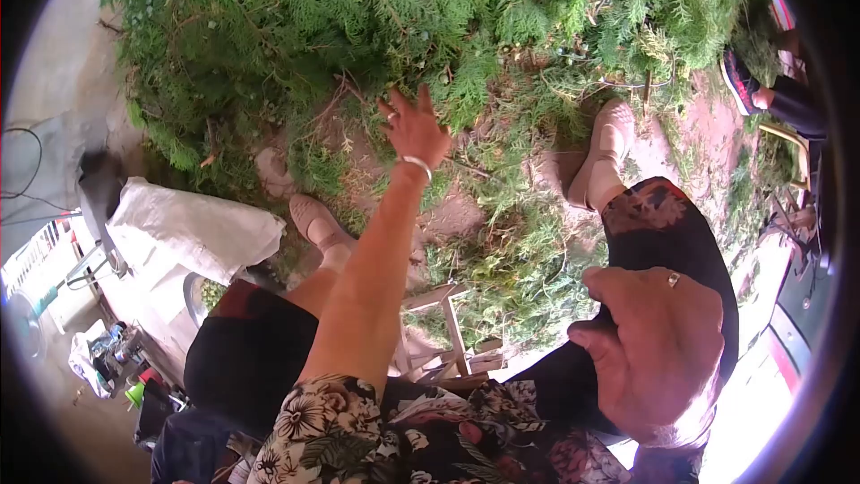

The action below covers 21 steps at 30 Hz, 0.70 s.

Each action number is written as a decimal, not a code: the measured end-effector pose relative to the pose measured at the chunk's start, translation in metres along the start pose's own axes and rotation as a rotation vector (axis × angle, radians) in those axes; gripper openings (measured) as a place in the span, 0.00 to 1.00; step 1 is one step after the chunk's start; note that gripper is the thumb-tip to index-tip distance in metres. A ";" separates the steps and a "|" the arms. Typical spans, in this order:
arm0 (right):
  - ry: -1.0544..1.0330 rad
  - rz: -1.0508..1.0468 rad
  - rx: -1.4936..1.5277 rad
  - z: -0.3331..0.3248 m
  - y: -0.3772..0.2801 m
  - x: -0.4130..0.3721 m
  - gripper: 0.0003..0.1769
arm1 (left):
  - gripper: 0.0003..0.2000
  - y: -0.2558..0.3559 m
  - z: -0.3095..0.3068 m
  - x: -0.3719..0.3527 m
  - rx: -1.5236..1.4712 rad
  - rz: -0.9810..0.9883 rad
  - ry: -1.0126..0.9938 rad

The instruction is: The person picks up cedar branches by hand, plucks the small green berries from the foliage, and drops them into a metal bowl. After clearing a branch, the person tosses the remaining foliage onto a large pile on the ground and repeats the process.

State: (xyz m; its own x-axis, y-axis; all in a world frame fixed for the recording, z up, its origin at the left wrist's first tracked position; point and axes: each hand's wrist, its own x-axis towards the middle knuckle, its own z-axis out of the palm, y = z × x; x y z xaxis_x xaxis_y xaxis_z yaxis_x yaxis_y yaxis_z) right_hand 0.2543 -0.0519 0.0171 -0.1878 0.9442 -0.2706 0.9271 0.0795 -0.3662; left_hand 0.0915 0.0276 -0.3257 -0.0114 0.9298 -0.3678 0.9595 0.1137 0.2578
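Note:
My left hand (417, 133) reaches forward with its fingers spread, wearing a ring and a white bracelet. It is at the near edge of a large heap of green conifer branches (296, 27), and a bare reddish twig (345, 90) lies just beside its fingers. Nothing shows in its grasp. Close to the camera, above my right thigh, my right hand (658, 350) is curled closed with a ring on one finger. Whatever those fingers may hold is hidden from view.
Loose green sprigs (520, 269) litter the ground between my shoes. A small wooden stool frame (452, 327) stands below me. To the left lie a white sack (193, 229) and assorted items (116, 354). Another person's shoe (739, 81) appears at the right.

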 end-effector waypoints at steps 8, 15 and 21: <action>0.013 -0.125 0.110 0.008 0.009 0.001 0.20 | 0.37 0.057 0.086 -0.135 0.071 0.584 -0.396; -0.084 -0.026 -0.056 -0.002 0.003 0.002 0.19 | 0.17 -0.004 0.057 -0.106 -0.251 0.390 0.096; 0.245 0.101 0.201 0.005 0.015 0.007 0.19 | 0.10 -0.040 0.025 0.013 -0.160 -0.170 -0.004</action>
State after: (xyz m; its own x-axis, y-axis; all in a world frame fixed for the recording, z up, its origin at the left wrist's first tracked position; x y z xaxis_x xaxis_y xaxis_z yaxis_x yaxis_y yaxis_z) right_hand 0.2651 -0.0456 0.0055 0.0081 0.9948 -0.1016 0.8501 -0.0604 -0.5232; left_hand 0.0604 0.0262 -0.3629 -0.1680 0.8912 -0.4214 0.8870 0.3231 0.3298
